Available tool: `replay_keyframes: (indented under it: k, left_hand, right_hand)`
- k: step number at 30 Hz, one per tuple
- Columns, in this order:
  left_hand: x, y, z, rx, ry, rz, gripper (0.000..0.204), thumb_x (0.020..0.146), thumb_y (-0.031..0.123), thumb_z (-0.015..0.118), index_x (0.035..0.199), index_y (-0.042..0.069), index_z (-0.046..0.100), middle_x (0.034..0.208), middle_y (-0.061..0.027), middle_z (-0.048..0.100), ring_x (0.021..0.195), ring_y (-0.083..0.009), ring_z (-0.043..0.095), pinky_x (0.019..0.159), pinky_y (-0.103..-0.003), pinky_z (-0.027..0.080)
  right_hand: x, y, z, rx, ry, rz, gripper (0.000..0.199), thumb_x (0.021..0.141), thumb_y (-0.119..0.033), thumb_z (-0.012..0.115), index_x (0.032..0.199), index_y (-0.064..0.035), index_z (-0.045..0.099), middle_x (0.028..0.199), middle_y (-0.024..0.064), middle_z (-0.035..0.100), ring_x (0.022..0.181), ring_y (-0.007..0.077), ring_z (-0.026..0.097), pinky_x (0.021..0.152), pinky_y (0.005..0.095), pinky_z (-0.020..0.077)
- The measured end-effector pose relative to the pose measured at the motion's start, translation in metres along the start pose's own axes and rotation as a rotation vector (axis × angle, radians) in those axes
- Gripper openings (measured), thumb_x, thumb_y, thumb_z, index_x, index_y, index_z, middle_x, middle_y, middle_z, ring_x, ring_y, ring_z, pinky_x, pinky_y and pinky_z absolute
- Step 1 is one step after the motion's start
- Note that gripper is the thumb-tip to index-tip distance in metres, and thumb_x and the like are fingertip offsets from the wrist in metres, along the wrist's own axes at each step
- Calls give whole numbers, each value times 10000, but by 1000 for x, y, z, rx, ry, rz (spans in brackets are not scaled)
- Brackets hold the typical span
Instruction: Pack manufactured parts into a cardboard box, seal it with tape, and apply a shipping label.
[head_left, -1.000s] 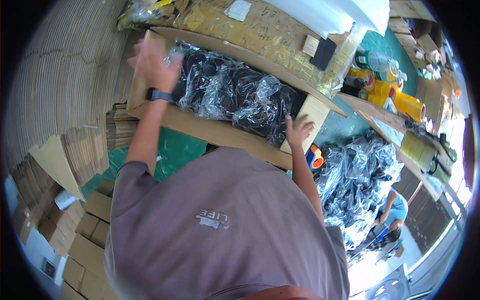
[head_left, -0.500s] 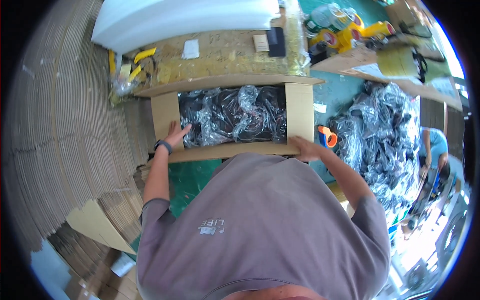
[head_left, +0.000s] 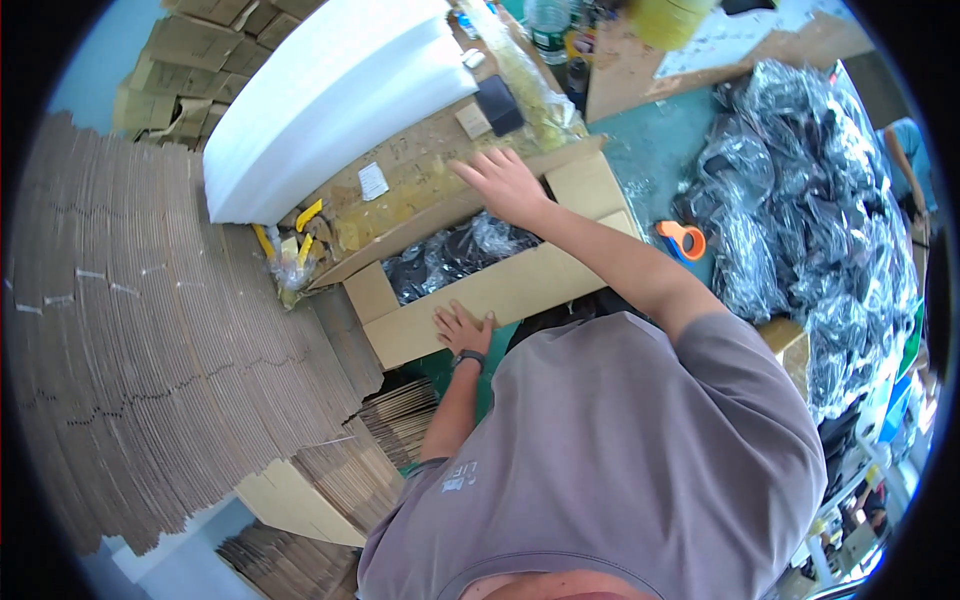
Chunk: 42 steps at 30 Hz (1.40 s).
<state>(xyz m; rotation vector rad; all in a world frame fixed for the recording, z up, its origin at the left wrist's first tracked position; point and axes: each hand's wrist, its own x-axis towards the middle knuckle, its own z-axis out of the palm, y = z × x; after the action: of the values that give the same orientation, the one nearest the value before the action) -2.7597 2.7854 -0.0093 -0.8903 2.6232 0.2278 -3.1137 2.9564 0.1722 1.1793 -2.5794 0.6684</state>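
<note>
Two bare hands are at a long brown carton [head_left: 540, 275] in the head view, the only view at this moment. It lies at a slant between the person's torso and a workbench [head_left: 345, 205], with black goods in clear plastic [head_left: 455, 258] showing in its opening. The left hand [head_left: 462, 333] rests palm down on the near long flap [head_left: 412, 335], fingers spread apart and gripping nothing. The right hand [head_left: 503, 188] is over the far side, its fingers apart too and slightly blurred; whether it touches the far long flap [head_left: 415, 236] I cannot tell. Its forearm crosses above the carton's right part.

Both short flaps, the left one [head_left: 370, 292] and the right one [head_left: 582, 180], appear to lie inward, with the near long flap partly over them. To handle this well, I would keep the left palm broad and flat, since fingertips alone could crease the board. Steady, even pressure along the whole flap seems better than a push at one end, which could let the other end lift. Loose plastic is best tucked below the edges so that no fold gets pinched, and the right hand should take the far flap near its middle.

An orange and blue tape dispenser [head_left: 668, 231] lies just beyond the carton's right end, near a pile of plastic-wrapped goods [head_left: 750, 200].
</note>
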Motion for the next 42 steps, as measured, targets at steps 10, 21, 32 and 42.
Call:
replay_keyframes:
  k: [10, 21, 32, 42]
  left_hand:
    - [14, -20, 15, -425, 82, -36, 953, 1094, 582, 557, 1757, 34, 146, 1795, -365, 39, 1676, -506, 64, 1353, -584, 97]
    - [68, 35, -10, 155, 322, -35, 704, 1090, 533, 573, 1625, 88, 468, 1702, -246, 402, 1623, -433, 301, 1289, -668, 230]
    - [191, 3, -90, -32, 112, 672, 957, 562, 651, 1011, 1220, 107, 577, 1730, -290, 281, 1632, -456, 228, 1338, -629, 147]
    - [234, -69, -103, -203, 72, 980, 996, 505, 683, 997, 1245, 137, 615, 1636, -262, 366, 1575, -484, 282, 1312, -652, 165]
  right_hand:
    - [-223, 28, 70, 2, -1, 73, 488, 977, -347, 655, 1322, -3, 679, 1461, 179, 650, 1396, 349, 583, 1209, 532, 413]
    - [-341, 123, -17, -99, 99, 921, 406, 864, -113, 764, 1246, -38, 648, 1404, 237, 642, 1327, 435, 599, 1167, 518, 456]
    - [-346, 77, -77, 30, 275, 1072, 424, 1035, -69, 625, 1453, -13, 579, 1292, 267, 700, 1155, 444, 691, 1042, 496, 526]
    - [-62, -95, 25, 750, 73, 898, 499, 1007, -227, 810, 1418, 16, 664, 1179, 111, 736, 1050, 157, 686, 935, 314, 559]
